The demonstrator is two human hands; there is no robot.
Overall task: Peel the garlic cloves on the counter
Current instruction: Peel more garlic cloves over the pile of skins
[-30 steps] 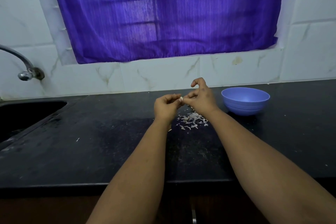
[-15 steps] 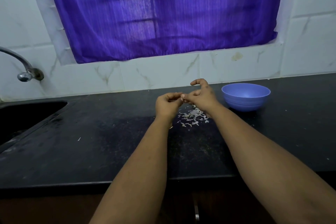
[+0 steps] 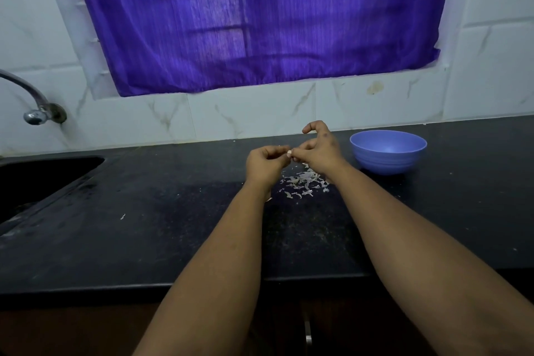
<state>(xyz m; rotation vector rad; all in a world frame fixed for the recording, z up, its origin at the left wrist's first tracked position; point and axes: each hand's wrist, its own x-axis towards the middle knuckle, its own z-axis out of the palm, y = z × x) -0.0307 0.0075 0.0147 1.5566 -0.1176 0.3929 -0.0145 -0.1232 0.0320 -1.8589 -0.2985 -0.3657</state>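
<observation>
Both hands pinch one garlic clove (image 3: 288, 153) between them — left hand (image 3: 264, 163) curled round it, right hand (image 3: 318, 153) gripping its tip, index finger raised. Clove held above black counter (image 3: 144, 211); peel scraps (image 3: 303, 183) beneath, blue bowl (image 3: 388, 152) near right hand.

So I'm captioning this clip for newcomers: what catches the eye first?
The purple curtain fills the window above the counter. Below it, the left hand and right hand meet over the black counter, pinching a garlic clove above scattered peels; a blue bowl stands to the right.
</observation>
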